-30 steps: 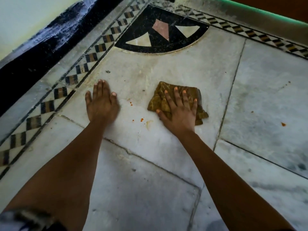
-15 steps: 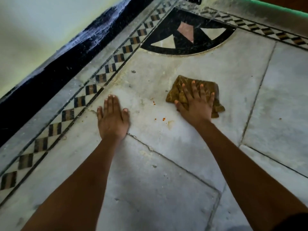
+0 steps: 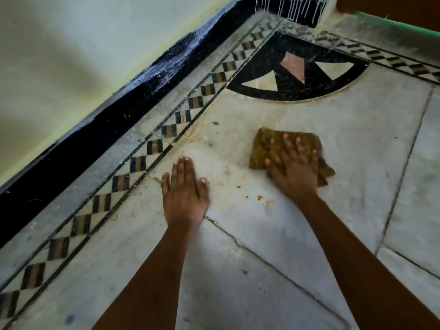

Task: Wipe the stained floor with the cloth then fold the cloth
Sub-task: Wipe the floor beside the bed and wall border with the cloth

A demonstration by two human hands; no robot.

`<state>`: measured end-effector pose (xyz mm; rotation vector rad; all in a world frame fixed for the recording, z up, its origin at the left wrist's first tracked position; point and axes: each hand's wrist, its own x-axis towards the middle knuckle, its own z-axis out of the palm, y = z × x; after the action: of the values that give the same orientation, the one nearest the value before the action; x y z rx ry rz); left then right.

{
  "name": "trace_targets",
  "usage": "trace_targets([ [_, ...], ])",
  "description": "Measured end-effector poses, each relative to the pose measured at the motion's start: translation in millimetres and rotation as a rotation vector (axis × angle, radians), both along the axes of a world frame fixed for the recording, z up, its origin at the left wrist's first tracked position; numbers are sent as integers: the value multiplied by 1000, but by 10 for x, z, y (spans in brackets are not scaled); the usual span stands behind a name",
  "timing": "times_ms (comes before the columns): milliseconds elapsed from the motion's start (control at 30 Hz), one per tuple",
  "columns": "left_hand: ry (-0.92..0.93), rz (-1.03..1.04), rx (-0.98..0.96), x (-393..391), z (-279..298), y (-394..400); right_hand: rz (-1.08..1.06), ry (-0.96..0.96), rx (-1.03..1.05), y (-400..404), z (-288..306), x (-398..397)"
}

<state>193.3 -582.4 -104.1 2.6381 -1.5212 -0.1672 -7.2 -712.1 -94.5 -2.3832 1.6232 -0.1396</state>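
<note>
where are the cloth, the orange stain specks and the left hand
cloth (image 3: pixel 263 148): head view, bare upper-left part.
orange stain specks (image 3: pixel 260 197): head view, largest speck.
left hand (image 3: pixel 184 196): head view, back of the hand.

The cloth (image 3: pixel 271 148) was mustard-brown and mottled. The floor (image 3: pixel 345 144) was pale grey marble, flecked with orange stains (image 3: pixel 260 197), edged by a black-and-tan checkered border (image 3: pixel 171 129) and a black fan inlay (image 3: pixel 297 70) with pink and cream wedges.

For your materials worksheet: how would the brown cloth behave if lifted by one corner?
The cloth looks crumpled and bunched under the right hand, so it would probably droop limply. It likely weighs little, and slides easily on the smooth marble floor.
</note>
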Motion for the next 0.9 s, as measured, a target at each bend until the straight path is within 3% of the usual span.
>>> trace_targets([
  [67,-8,-1,-3,-1,-4,-13,-101,45,55,-221,36,179],
  [167,-20,-5,-11,4,-17,-11,-84,103,81,-305,82,529],
  [267,-14,-8,-19,1,-15,0,109,140,63,-131,71,664],
  [400,5,-15,-26,8,-6,-4,337,39,-11,316,19,373],
  [533,14,-9,-24,6,-11,11,113,17,-41,366,-11,-37],
  [700,13,-7,-25,3,-6,1,-82,10,122,-24,95,437],
  [900,25,-16,-34,6,-12,2,169,42,86,270,71,602],
])
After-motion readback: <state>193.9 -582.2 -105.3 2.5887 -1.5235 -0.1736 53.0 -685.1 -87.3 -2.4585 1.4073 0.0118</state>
